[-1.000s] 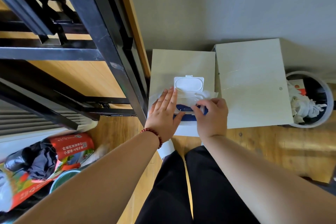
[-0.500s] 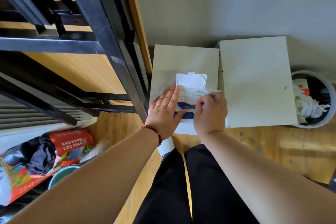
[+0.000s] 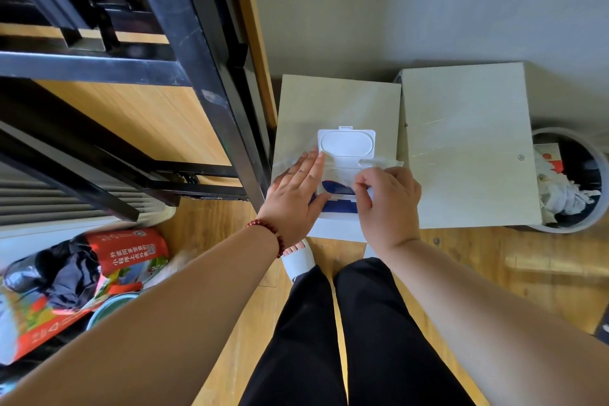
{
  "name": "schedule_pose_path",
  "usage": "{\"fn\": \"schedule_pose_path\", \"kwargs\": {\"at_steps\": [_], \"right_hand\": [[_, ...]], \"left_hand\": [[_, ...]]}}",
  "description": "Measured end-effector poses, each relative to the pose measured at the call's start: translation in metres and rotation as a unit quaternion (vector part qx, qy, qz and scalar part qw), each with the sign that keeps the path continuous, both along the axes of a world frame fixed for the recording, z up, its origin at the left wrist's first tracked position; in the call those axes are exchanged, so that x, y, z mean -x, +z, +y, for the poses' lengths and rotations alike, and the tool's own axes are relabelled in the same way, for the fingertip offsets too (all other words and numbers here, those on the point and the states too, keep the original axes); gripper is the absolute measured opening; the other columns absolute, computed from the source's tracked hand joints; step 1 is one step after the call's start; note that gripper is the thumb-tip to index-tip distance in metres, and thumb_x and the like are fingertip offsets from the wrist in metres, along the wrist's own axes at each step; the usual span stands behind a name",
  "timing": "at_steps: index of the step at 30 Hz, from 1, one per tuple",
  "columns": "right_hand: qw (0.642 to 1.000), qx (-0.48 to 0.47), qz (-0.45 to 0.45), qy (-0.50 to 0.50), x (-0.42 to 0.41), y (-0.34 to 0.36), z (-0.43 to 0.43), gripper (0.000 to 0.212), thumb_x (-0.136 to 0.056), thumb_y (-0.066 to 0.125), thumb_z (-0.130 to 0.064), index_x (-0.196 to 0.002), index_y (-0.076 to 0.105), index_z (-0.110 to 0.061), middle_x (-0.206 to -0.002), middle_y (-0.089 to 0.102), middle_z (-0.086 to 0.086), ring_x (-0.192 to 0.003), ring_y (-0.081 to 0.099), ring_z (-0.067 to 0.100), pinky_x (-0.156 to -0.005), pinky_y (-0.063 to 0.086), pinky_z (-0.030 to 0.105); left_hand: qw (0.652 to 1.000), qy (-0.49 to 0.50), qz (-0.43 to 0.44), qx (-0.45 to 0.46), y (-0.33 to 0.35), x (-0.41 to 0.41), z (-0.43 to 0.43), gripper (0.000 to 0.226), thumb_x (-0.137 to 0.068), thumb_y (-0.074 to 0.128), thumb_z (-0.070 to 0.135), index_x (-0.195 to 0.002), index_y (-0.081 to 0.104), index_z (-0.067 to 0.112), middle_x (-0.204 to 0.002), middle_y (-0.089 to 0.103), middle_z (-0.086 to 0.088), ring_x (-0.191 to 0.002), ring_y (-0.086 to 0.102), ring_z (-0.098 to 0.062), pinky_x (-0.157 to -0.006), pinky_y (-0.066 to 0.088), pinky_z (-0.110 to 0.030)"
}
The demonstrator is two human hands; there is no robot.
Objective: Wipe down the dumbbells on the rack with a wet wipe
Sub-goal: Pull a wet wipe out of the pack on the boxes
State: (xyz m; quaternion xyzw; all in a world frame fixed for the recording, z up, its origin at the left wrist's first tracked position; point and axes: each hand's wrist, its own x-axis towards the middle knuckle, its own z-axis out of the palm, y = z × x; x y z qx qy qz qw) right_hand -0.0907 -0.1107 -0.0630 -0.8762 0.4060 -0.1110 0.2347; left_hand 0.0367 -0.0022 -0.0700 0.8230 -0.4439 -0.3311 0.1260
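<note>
Head | wipe pack (image 3: 339,208): white-blue, lid (image 3: 346,143) up | right hand (image 3: 389,201) pinching wipe (image 3: 382,162)

Single view, from the wide-angle camera worn on my head, facing forward and steeply down along my own body. My forearms enter from the lower corners and meet at arm's reach just above centre, left hand (image 3: 296,198) flat, right hand (image 3: 389,204) pinching the wet wipe (image 3: 382,162). My legs (image 3: 329,339) fill the lower middle, the rack (image 3: 197,76) leans in upper left, the wall (image 3: 428,3) spans the top, the bin (image 3: 560,133) marks the right edge
</note>
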Motion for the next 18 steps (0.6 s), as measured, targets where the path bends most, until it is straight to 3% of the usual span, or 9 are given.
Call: {"fn": "schedule_pose_path", "kwargs": {"at_steps": [3,6,9,12,15,18], "right_hand": [[0.997,0.043,-0.036,0.056,-0.003,0.010,0.002,0.007,-0.084,0.060,-0.010,-0.080,0.062,-0.016,-0.068,0.062,-0.006,-0.083,0.047,0.017,-0.078,0.021,0.025],[0.993,0.048,-0.051,0.095,-0.003,0.012,0.009,0.014,-0.085,0.049,-0.014,-0.072,0.054,-0.015,-0.060,0.055,-0.007,-0.076,0.040,0.015,-0.071,0.020,0.024],[0.992,0.049,-0.030,0.109,0.005,0.004,0.010,0.018,-0.079,0.064,-0.002,-0.069,0.054,-0.013,-0.060,0.056,-0.004,-0.070,0.051,0.022,-0.071,0.026,0.028],[0.991,0.041,-0.021,0.122,0.011,-0.002,0.012,0.024,-0.074,0.074,0.001,-0.069,0.055,-0.013,-0.060,0.056,-0.003,-0.070,0.054,0.025,-0.072,0.029,0.030],[0.986,0.084,-0.029,0.143,0.015,-0.008,0.018,0.014,-0.085,0.058,-0.013,-0.072,0.060,-0.014,-0.061,0.055,-0.003,-0.075,0.049,0.020,-0.073,0.031,0.030],[0.972,0.117,-0.040,0.198,0.025,-0.012,0.020,0.020,-0.087,0.049,-0.017,-0.086,0.069,-0.013,-0.066,0.060,-0.006,-0.082,0.045,0.017,-0.074,0.033,0.032]], "left_hand": [[1.000,0.006,-0.003,-0.001,-0.001,0.001,0.000,0.065,-0.104,0.028,0.041,-0.152,-0.015,0.030,-0.162,-0.011,0.012,-0.148,-0.008,-0.005,-0.114,-0.007,-0.023],[1.000,0.009,0.008,0.007,-0.002,0.001,-0.001,0.064,-0.104,0.028,0.039,-0.152,-0.013,0.031,-0.162,-0.010,0.013,-0.148,-0.007,-0.004,-0.115,-0.005,-0.023],[0.998,0.021,0.043,0.028,-0.001,-0.003,0.000,0.055,-0.106,0.026,0.032,-0.154,-0.001,0.028,-0.162,-0.002,0.013,-0.148,-0.001,-0.003,-0.114,-0.003,-0.019],[0.993,0.057,0.085,0.057,-0.001,-0.007,-0.002,0.050,-0.106,0.027,0.033,-0.155,0.015,0.026,-0.161,0.010,0.013,-0.147,0.008,-0.001,-0.122,0.008,-0.029],[0.990,0.093,0.085,0.065,0.000,-0.004,-0.006,0.052,-0.104,0.036,0.039,-0.153,0.025,0.025,-0.160,0.019,0.013,-0.146,0.016,-0.003,-0.121,0.017,-0.035],[0.986,0.129,0.077,0.069,0.001,0.001,-0.010,0.057,-0.100,0.046,0.041,-0.152,0.028,0.027,-0.158,0.023,0.014,-0.145,0.021,-0.005,-0.120,0.018,-0.033]]}}
